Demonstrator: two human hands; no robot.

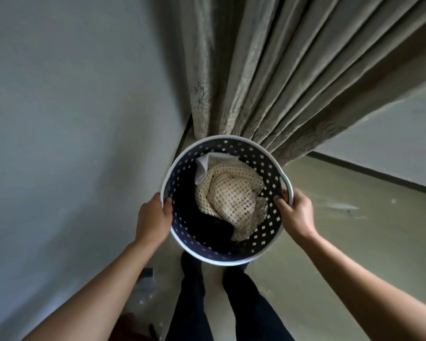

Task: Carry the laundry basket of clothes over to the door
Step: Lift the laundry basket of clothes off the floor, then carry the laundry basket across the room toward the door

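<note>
Person stands w/ round laundry basket (284, 236) held out in front at about waist height, above own legs (246, 306) in dark trousers. Basket: white rim, dark perforated wall, square holes all round.

Left hand (153, 221) on basket's left rim, grip closed on it, thumb hooked inside the wall, fingers hidden under the outside. Right hand (296, 212) on basket's right rim, just below the cut-out handle; grip closed on rim too, thumb over the inner edge. Both forearms bare, reaching fwd from bottom corners of view.

Inside basket: cream open-knit garment (229, 195) bunched centre-right, taking most of the space. White cloth (203, 168) tucked at its upper-left, a corner folded over. Dark clothing (202, 222) fills the left and lower side, partly under the knit piece.

Beyond basket's far rim: beige pleated curtain (268, 70) hanging to floor, patterned near hem; basket's far edge looks close to the hem, contact can't tell. Left of basket: plain pale wall (71, 119). Right of basket: light floor (354, 230) w/ dark skirting line along far wall. Below-left of basket, by the wall: small blurred items on floor, can't ID. No door seen in view.
</note>
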